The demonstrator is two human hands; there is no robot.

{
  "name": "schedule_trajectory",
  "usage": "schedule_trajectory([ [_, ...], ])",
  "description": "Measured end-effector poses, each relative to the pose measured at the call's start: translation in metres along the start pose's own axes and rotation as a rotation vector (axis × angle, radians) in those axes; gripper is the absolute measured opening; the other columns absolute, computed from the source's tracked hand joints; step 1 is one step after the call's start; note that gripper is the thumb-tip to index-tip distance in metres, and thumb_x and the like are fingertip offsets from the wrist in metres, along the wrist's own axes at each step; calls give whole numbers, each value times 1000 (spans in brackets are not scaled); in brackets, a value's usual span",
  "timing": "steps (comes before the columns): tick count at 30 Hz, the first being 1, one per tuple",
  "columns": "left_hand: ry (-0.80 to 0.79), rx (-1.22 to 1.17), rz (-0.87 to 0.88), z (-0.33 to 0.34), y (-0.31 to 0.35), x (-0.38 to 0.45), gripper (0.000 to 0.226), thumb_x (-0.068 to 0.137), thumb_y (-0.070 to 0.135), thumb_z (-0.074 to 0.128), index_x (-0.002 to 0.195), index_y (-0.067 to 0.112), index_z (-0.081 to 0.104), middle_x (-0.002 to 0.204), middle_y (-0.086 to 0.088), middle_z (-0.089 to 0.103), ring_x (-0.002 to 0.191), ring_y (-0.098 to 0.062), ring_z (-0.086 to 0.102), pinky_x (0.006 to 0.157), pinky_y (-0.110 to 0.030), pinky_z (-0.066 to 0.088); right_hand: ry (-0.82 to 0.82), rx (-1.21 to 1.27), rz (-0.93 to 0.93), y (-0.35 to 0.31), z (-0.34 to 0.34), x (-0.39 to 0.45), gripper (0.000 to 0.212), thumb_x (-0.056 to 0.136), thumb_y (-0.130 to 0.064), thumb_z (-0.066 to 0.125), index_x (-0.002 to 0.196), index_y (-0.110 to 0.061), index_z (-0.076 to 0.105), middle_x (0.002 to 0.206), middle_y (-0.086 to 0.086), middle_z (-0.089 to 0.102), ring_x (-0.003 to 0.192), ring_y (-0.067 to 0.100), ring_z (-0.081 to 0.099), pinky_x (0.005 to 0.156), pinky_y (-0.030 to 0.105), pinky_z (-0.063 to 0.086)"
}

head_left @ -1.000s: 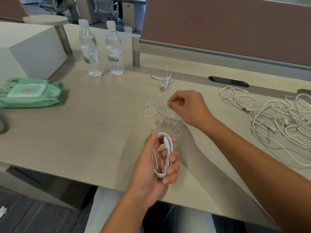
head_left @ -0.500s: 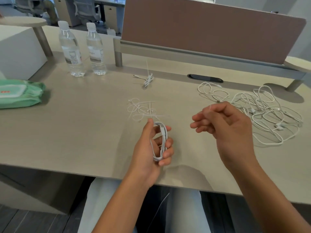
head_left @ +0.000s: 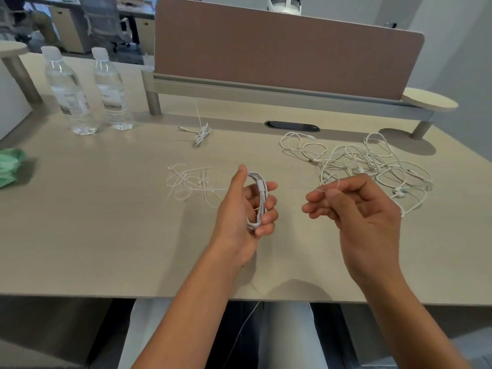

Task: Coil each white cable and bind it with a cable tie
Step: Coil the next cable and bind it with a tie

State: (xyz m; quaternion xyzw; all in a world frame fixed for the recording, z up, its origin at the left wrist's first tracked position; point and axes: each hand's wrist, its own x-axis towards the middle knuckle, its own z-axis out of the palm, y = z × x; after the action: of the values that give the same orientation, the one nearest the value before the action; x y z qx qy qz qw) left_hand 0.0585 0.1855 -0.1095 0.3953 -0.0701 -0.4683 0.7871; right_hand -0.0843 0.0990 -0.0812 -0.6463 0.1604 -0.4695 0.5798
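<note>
My left hand [head_left: 246, 206] grips the coiled cable [head_left: 257, 201] upright over the desk [head_left: 106, 209]. At three o'clock, my right hand [head_left: 356, 209] pinches a cable tie [head_left: 334, 185]; loose ties [head_left: 189, 183] lie at nine.

A coiled white cable [head_left: 257, 199] stands upright in a fist above the desk, a thin cable tie [head_left: 328, 185] is pinched just to its right, loose ties [head_left: 190, 182] lie left, tangled cables [head_left: 372, 162] right, one bound bundle [head_left: 201, 134] behind.

Soft even daylight, faint shadows, wide-angle bending at edges, slight blur
</note>
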Motion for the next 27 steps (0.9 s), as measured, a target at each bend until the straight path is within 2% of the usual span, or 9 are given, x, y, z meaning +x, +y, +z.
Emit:
schedule_trajectory([
  [7, -19, 14, -16, 13, -9, 8, 65, 100, 63, 47, 113, 2, 62, 67, -6, 47, 45, -13, 35, 38, -20, 19, -8, -65, -5, 12, -10, 2, 12, 97, 13, 57, 91, 3, 61, 84, 16, 75, 73, 35, 75, 69, 35, 59],
  [17, -19, -37, -47, 17, -13, 14, 69, 97, 63, 51, 118, -1, 62, 67, -5, 47, 46, -12, 35, 35, -20, 21, 28, 22, 24, 24, -9, 9, 20, 98, 13, 54, 89, -3, 62, 85, 13, 77, 75, 32, 76, 73, 37, 62],
  [22, -28, -34, -33, 17, -13, 15, 69, 97, 63, 50, 120, -1, 63, 66, -5, 47, 44, -12, 36, 36, -20, 20, -30, 1, 50, 30, -6, 15, 16, 97, 13, 56, 91, 0, 62, 86, 14, 77, 77, 34, 76, 73, 35, 61],
  [24, -40, -31, -24, 17, -13, 16, 69, 98, 63, 50, 122, -1, 63, 66, -5, 47, 44, -12, 36, 37, -20, 19, -75, -48, 70, 33, -5, 17, 10, 96, 11, 59, 93, 4, 64, 84, 13, 77, 76, 31, 75, 72, 33, 60],
  [27, -57, 1, -9, 16, -13, 16, 72, 99, 62, 49, 128, -3, 63, 67, -6, 47, 45, -13, 36, 38, -20, 19, -102, -123, 119, 37, -5, 20, 8, 95, 6, 64, 93, 0, 69, 82, 8, 76, 72, 19, 71, 70, 28, 57],
])
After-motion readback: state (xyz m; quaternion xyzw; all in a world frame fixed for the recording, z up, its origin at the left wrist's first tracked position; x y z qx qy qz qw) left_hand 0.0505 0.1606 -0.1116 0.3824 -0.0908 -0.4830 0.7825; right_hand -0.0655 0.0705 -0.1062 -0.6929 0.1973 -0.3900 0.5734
